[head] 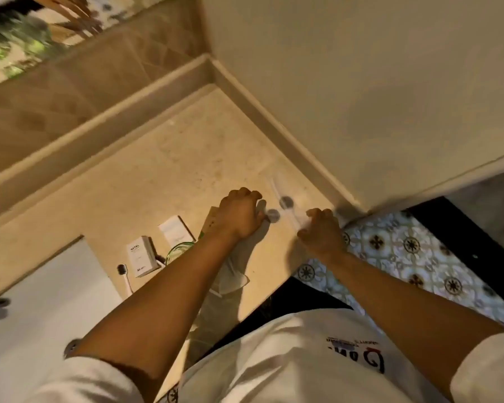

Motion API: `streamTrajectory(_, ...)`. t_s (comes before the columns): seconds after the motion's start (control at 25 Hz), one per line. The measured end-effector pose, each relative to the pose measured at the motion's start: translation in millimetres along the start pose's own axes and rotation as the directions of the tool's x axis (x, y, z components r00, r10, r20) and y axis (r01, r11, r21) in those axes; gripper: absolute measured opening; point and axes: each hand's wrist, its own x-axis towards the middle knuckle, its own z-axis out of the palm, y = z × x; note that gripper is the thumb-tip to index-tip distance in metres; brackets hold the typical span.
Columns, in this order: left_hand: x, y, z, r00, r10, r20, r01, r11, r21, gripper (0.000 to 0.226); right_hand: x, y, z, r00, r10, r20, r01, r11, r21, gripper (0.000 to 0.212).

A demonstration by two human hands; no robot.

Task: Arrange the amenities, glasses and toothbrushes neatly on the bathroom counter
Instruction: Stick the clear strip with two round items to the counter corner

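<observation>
Two clear-wrapped toothbrushes with dark heads [285, 202] [273, 215] lie side by side near the right end of the beige counter [163, 175]. My right hand [322, 231] has its fingers curled on the white handle end of the right one. My left hand [239, 217] is curled just left of the other head, fingertips touching it; its grip is blurred. Under that hand lies a brown paper packet [211, 219]. Left of it are two white boxes [141, 255] [175, 230], a green glass [180, 250] and an unwrapped toothbrush [122, 274].
A white sink basin [41, 286] fills the lower left. A loose clear wrapper [234, 276] lies under my left forearm near the counter's front edge. The wall [361, 97] borders the counter on the right, with a raised ledge [99, 123] behind. Patterned floor tiles [405, 251] lie below right.
</observation>
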Motion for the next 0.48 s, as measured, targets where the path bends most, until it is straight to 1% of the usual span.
streamTrajectory(0.08,15,6,8,0.998,0.013,0.065,-0.013,1.0,0.004,0.047,4,0,1,0.999,0.018,-0.027,-0.019,0.999,-0.039,0.049)
streamTrajectory(0.16,29,11,15,0.994,0.01,0.105,-0.012,1.0,0.018,0.052,7,-1,5,0.999,-0.009,-0.039,0.006,0.998,-0.066,0.045)
streamTrajectory(0.28,53,13,22,0.996,0.002,0.085,-0.008,0.997,0.079,0.074,17,-4,15,0.993,-0.055,-0.106,0.044,0.994,-0.099,0.041)
streamTrajectory(0.36,66,13,21,0.995,-0.037,0.089,0.027,0.993,0.113,0.092,25,-3,15,0.993,-0.044,-0.109,0.033,0.995,-0.098,0.042)
streamTrajectory(0.4,71,15,22,0.993,-0.058,0.108,0.045,0.992,0.116,0.097,27,-1,13,0.995,-0.039,-0.095,0.031,0.996,-0.086,0.043)
streamTrajectory(0.48,77,17,27,0.987,-0.066,0.148,0.047,0.99,0.13,0.096,28,5,12,0.992,-0.079,-0.094,0.072,0.995,-0.07,0.044)
